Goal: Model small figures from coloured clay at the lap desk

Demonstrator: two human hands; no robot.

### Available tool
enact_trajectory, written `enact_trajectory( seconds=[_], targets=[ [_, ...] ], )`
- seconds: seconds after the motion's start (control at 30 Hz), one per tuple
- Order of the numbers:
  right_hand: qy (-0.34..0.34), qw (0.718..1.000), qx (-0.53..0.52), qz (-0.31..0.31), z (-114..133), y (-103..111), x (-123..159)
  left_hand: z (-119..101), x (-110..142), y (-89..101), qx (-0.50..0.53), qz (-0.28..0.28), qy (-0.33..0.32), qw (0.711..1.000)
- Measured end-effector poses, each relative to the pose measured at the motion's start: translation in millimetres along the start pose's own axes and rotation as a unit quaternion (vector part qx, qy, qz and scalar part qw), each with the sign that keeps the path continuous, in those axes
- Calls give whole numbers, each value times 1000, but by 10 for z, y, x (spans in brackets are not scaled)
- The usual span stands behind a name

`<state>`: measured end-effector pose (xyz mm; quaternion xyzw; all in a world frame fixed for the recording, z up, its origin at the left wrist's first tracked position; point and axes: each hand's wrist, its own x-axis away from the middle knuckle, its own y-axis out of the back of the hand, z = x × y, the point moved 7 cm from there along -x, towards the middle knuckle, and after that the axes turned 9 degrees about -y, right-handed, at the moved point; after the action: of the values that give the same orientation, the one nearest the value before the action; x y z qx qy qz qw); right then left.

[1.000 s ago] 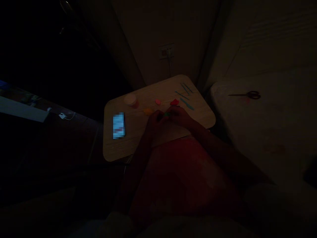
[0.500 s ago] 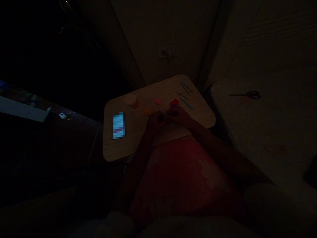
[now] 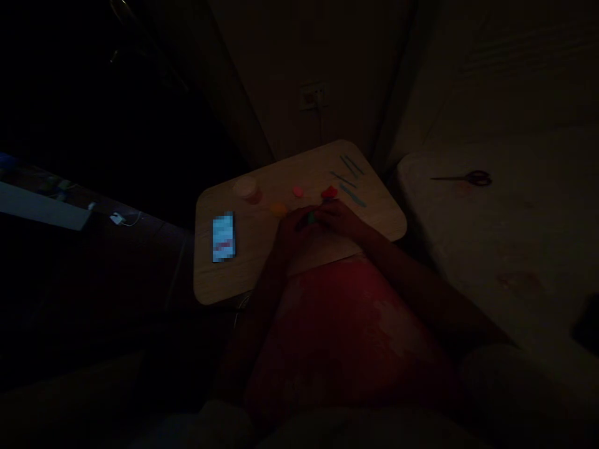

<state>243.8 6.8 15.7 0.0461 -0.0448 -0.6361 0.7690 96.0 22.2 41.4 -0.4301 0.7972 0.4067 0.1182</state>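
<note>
The room is very dark. My left hand (image 3: 291, 229) and my right hand (image 3: 337, 218) meet over a small wooden table (image 3: 243, 268), fingers pinched together on a small green lump (image 3: 310, 217) between them. Just beyond the hands lie a red lump (image 3: 329, 193), a pink lump (image 3: 298, 191) and an orange lump (image 3: 279, 210). Several thin teal sticks (image 3: 350, 178) lie at the table's far right. A small pale pot (image 3: 246, 188) stands at the far left.
A lit phone (image 3: 223, 237) lies on the table's left part. Scissors (image 3: 470, 179) rest on the pale bed surface to the right. A wall socket (image 3: 312, 96) with a cable sits behind the table. My red-clothed lap is below the table.
Both hands stay together over the green lump with only slight finger shifts. The picture has grown a little darker.
</note>
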Motion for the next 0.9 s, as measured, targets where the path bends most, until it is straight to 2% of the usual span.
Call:
enact_trajectory(
  seconds=[0.13, 0.37, 0.57, 0.63, 0.9],
  targets=[
    [-19, 1000, 20, 7, -64, -15, -6, 3, -12, 7, -12, 9, -7, 1000],
    [-17, 1000, -3, 21, -87, -82, -9, 32, 7, 22, -94, 19, 33, 995],
    [39, 992, 114, -27, 7, -62, -21, -10, 26, -14, -178, 40, 60, 981],
    [48, 990, 129, -35, 15, -60, -27, -25, 23, -30, -186, 43, 62, 980],
    [44, 995, 81, -31, -30, -28, -37, -76, 9, -17, -163, 34, 30, 986]
  ],
)
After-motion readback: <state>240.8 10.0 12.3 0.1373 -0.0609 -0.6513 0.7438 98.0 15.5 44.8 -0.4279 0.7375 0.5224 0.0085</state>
